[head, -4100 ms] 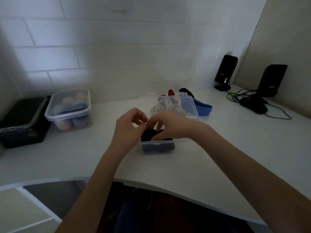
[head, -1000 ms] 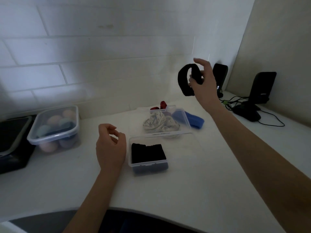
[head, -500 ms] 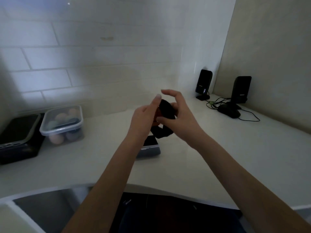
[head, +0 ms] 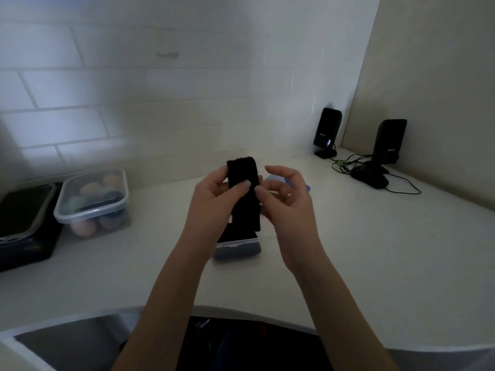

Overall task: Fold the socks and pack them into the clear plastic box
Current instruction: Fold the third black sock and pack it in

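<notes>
Hanging upright at frame centre, a black sock (head: 243, 183) is pinched by the left hand (head: 214, 195) and right hand (head: 281, 194) above the clear box (head: 237, 249) on the worktop (head: 375, 236).

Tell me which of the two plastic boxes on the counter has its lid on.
The larger box at the left, beside the black device, filled with pastel round items; its lid is shut. The small clear box below the hands is open-topped.

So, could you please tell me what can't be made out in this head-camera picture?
- Clear plastic box: only its near wall shows; the hands and the black sock cover the rest.
- Blue item behind the right hand: mostly hidden, unidentifiable.
- Lidded container: rounded pastel contents blurred by the lid.
- Left hand: its grip behind the sock is unseen.
</notes>
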Tool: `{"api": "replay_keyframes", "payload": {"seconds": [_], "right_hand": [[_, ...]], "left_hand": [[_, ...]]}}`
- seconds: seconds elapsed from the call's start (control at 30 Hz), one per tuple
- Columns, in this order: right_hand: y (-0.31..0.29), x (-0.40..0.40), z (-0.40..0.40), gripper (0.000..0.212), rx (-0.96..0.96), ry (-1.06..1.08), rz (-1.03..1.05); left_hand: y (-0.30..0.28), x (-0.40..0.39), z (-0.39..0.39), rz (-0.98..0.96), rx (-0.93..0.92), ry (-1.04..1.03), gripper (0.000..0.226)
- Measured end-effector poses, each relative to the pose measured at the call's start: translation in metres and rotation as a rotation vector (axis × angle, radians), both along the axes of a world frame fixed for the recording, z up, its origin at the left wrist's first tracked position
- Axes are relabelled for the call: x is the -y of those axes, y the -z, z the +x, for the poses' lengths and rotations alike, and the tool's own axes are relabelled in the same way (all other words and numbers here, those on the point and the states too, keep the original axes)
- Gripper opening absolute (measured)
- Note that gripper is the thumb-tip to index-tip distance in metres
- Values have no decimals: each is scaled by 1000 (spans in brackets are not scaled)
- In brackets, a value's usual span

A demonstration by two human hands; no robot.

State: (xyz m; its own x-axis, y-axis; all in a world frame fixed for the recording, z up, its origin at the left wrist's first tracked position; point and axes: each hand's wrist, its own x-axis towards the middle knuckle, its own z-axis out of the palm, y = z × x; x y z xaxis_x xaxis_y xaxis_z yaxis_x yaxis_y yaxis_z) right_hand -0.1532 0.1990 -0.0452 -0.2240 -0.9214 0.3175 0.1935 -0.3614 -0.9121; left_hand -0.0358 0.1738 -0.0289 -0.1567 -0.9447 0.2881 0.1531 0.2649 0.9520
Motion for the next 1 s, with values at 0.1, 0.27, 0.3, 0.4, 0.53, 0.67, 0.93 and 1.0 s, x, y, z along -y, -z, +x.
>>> {"api": "replay_keyframes", "payload": {"seconds": [0.1,0.27,0.3,0.4,0.53,0.67,0.93,1.0], "right_hand": [[5,6,-2,32,-54,59,8],[0,24,-9,39,-335,-66,58],[-3,26,-7,32,-365,-84,65],[-11,33,-2,17,-387,-62,38],[-18,39,-3,13,-390,-45,-31],[-26,43,-15,9,-328,-29,-7],[-30,65,-21,17,-364,99,-8],[-30,71,-24,15,-369,98,-14]], "left_hand": [[6,7,11,-66,120,-36,25],[5,9,16,-82,227,101,25],[4,10,15,-98,242,107,25],[3,15,14,-173,274,46,27],[8,22,16,-203,248,-133,25],[13,30,16,-170,323,-156,50],[12,45,-10,-65,365,34,33],[14,51,-15,-52,348,3,28]]}}
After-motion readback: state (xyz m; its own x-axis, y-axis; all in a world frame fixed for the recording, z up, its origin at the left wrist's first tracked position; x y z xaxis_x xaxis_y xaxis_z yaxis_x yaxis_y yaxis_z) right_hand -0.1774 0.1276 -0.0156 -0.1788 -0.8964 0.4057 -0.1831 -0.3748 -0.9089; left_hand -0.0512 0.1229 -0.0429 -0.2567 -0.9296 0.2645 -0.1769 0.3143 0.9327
